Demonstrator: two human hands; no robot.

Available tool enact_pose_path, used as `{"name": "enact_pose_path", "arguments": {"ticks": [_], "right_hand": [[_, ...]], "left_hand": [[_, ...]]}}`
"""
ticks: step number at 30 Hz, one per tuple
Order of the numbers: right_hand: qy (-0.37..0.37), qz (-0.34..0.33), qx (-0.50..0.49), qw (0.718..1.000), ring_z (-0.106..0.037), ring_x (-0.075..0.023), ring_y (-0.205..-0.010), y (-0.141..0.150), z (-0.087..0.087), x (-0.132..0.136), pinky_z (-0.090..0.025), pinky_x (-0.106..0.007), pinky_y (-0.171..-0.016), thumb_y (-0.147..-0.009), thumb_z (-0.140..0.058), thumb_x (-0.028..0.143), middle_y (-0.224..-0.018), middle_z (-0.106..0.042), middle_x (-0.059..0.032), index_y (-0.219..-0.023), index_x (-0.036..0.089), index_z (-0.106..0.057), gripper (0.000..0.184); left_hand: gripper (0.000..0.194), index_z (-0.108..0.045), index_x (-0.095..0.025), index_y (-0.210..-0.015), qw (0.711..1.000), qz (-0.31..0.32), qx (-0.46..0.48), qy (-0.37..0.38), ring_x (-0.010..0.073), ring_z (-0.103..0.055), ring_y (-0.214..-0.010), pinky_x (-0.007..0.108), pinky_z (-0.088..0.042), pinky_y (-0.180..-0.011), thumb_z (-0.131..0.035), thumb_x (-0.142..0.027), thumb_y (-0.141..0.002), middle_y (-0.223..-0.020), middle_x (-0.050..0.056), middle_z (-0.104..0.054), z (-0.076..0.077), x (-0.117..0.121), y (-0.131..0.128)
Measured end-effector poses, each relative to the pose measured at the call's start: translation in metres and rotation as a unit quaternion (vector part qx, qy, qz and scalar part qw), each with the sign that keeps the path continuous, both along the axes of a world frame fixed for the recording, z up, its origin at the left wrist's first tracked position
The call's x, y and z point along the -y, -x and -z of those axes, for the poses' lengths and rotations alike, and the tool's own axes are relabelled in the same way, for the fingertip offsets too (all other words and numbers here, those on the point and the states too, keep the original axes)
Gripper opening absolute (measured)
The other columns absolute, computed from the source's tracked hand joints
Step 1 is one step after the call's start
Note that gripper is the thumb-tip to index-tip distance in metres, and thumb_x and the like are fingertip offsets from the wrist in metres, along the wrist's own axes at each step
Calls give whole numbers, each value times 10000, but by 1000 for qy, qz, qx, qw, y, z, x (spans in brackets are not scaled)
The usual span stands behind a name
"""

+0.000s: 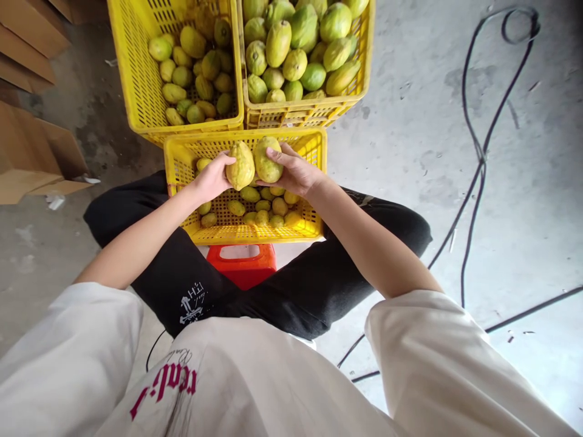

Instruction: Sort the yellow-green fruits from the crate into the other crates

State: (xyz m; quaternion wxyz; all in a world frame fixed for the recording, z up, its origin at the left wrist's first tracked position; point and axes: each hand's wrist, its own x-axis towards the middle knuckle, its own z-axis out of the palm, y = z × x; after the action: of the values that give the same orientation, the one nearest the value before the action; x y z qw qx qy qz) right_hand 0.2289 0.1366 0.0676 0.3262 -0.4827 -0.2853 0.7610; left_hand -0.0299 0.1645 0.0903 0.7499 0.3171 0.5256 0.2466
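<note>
My left hand [213,178] is closed round the outer side of a yellow, ribbed papaya [240,167], with the thumb on top. In my right hand [298,173] is a second, greener and rounder papaya [268,160], its thumb lying across the upper face. Both fruits are held side by side over the near yellow crate [246,235], with a narrow gap between them. Inside that crate lie several smaller yellow-green fruits [262,217], partly hidden by my hands.
Two more yellow crates adjoin beyond: the left one [133,73] is part filled, the right one [314,108] heaped with green-yellow fruit. A red plastic stool [248,270] sits between my legs. Cardboard [39,145] stands at left; black cable [481,159] loops across the floor at right.
</note>
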Motion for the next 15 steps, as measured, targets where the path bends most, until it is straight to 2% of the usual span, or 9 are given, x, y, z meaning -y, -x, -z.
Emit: {"name": "enact_pose_path", "arguments": {"ticks": [3, 6, 10, 13, 15], "right_hand": [[-18, -7, 6, 1000, -809, -398, -1620, -1, 1, 3, -771, -692, -1279, -1123, -964, 762, -1721, -780, -107, -1610, 334, -652, 720], [-38, -20, 15, 999, -822, -422, -1610, 1, 2, 5, -764, -735, -1253, -1108, -920, 892, -1687, -777, -106, -1625, 342, -623, 811], [-59, 0, 22, 998, -804, -388, -1604, 5, 2, 3, -750, -696, -1276, -1096, -919, 922, -1673, -767, -93, -1600, 349, -619, 820], [-69, 14, 33, 997, -797, -391, -1589, 9, 4, 2, -754, -673, -1285, -1020, -969, 976, -1622, -787, -104, -1577, 343, -633, 907], [-74, 26, 45, 996, -796, -418, -1587, 13, 7, 2, -765, -652, -1278, -929, -1015, 1027, -1590, -806, -123, -1546, 332, -646, 1000]], "left_hand": [[533, -633, -263, -1544, 999, 6, -8, -34, 390, -806, -1654, 618, -708, -1361, -871, -350, -1074, -1542, 120, -872, 10, -3, 4], [509, -624, -281, -1472, 998, 9, 2, -66, 378, -762, -1723, 630, -669, -1413, -927, -299, -1063, -1572, 102, -867, 17, -6, 7], [448, -687, -257, -1419, 995, 29, 13, -91, 408, -727, -1775, 676, -603, -1481, -974, -362, -1090, -1552, 106, -887, 17, -7, 5], [566, -736, -228, -1392, 995, 33, 20, -89, 404, -777, -1716, 631, -592, -1501, -1095, -443, -1011, -1498, 124, -917, 15, -6, 3], [682, -738, -234, -1442, 996, 14, 12, -84, 376, -826, -1651, 590, -616, -1483, -1156, -459, -952, -1436, 99, -939, 16, -6, 2]]}}
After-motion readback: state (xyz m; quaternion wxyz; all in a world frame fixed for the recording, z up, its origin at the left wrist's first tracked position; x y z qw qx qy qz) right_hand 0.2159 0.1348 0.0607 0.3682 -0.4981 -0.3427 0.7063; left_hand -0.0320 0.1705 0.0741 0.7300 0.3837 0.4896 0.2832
